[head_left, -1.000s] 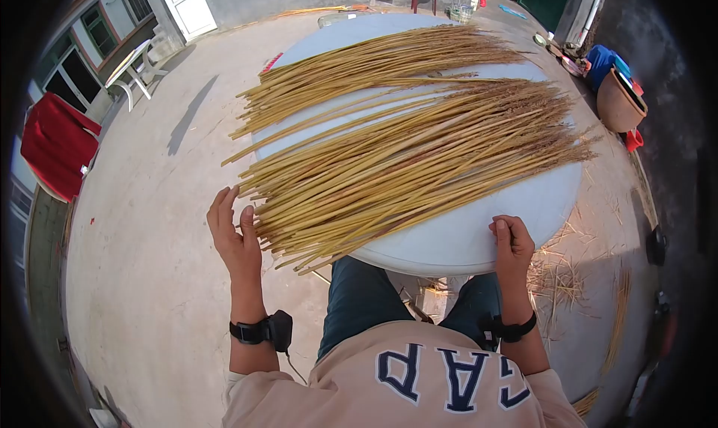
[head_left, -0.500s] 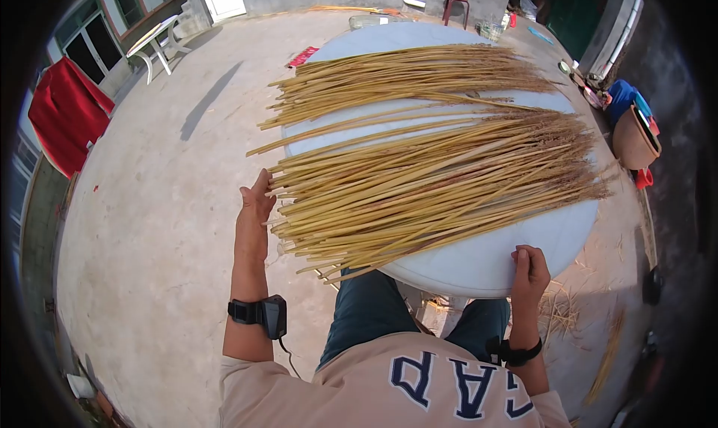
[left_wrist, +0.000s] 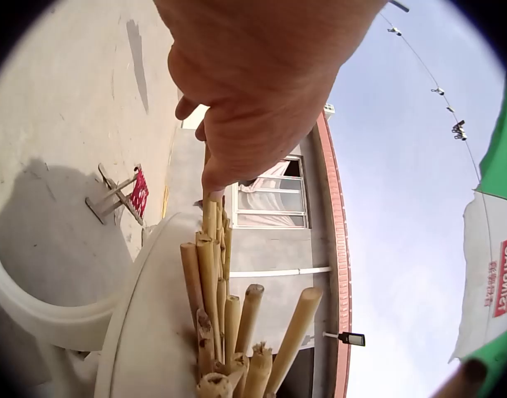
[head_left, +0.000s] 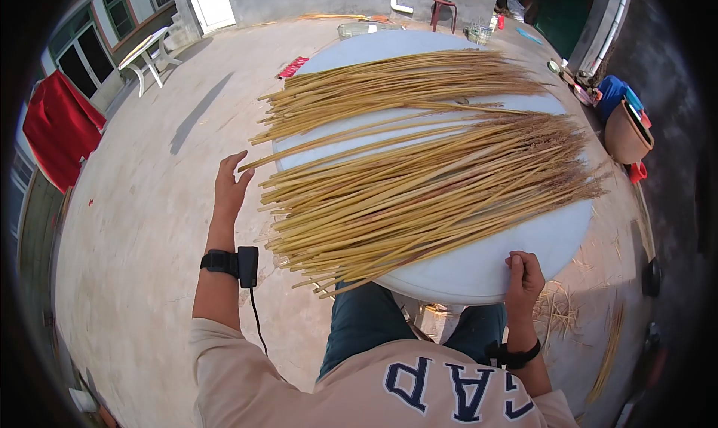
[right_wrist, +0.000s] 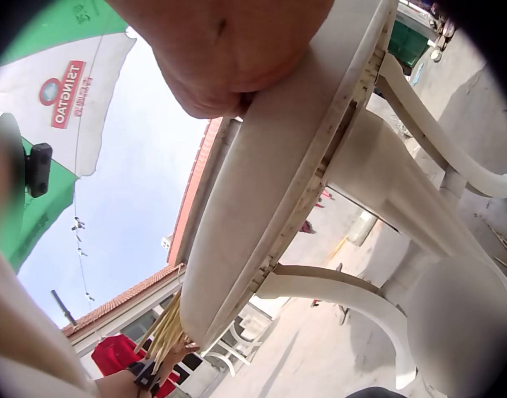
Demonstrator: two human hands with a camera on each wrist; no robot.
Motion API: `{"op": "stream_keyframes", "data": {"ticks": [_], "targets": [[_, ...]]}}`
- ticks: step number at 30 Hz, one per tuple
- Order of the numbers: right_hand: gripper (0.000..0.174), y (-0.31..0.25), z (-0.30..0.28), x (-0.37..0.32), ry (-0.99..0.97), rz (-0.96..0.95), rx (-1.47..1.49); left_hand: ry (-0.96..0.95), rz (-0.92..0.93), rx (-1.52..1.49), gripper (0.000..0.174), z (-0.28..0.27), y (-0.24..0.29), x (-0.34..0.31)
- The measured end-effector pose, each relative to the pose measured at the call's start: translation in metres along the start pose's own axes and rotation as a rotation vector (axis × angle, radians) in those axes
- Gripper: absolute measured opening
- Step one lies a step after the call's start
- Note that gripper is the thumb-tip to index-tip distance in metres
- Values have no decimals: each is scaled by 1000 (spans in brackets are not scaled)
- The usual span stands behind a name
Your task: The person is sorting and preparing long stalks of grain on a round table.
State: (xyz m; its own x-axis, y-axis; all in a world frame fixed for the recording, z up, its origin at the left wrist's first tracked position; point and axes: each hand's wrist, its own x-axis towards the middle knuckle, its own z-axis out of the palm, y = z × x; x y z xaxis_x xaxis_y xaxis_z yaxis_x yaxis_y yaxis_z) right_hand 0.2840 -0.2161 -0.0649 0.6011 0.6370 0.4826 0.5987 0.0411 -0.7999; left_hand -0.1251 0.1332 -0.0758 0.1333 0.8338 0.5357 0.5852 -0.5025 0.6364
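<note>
Two loose layers of long yellow stalks with brown, feathery heads lie across a round white table (head_left: 464, 267). The nearer layer (head_left: 419, 196) is the thicker one, the farther layer (head_left: 404, 76) lies beyond it, and a few stalks lie between. My left hand (head_left: 230, 185) is at the left, thumb and fingers apart around the tip of a stalk that juts out there. In the left wrist view the cut stalk ends (left_wrist: 237, 319) show just below this hand. At the table's near right edge is my right hand (head_left: 526, 277), its fingers loosely curled with nothing visible in them.
Stalk scraps (head_left: 557, 308) litter the floor at the right. A clay pot (head_left: 627, 135) and a blue container (head_left: 612, 95) stand along the right wall. At the back are a dark red stool (head_left: 443, 13) and, left, a white table (head_left: 149, 54). Red cloth (head_left: 63, 129) hangs far left.
My left hand went from the nearer layer's cut ends outward and away from my body, to the jutting stalk tip; its thumb and fingers show apart. My right hand stayed by the table edge.
</note>
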Motion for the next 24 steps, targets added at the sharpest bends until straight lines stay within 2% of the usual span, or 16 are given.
{"op": "stream_keyframes", "data": {"ticks": [1,2,4,5,7,12,14,21,24], "targets": [[7,-1,1,0,9,3,-4,-39,109,-2,32,2,-4,3],[7,-3,1,1,4,-15,-8,-46,117,-8,32,2,-1,5],[7,-6,0,1,27,-26,-27,-225,16,56,22,4,8,6],[6,-5,0,1,24,-39,-36,-237,36,43,22,5,15,8],[6,-5,-1,3,52,-42,-50,-312,-57,222,16,5,27,11],[3,-8,-1,4,71,-115,-62,-278,27,120,21,0,32,7],[2,-7,-3,5,62,-136,-63,-291,-56,47,22,-11,48,5],[3,-7,-7,5,96,-174,-56,-308,-156,-165,19,-41,75,-3],[4,-7,-9,4,91,-140,-8,-206,-222,-277,16,-50,67,-9]]}}
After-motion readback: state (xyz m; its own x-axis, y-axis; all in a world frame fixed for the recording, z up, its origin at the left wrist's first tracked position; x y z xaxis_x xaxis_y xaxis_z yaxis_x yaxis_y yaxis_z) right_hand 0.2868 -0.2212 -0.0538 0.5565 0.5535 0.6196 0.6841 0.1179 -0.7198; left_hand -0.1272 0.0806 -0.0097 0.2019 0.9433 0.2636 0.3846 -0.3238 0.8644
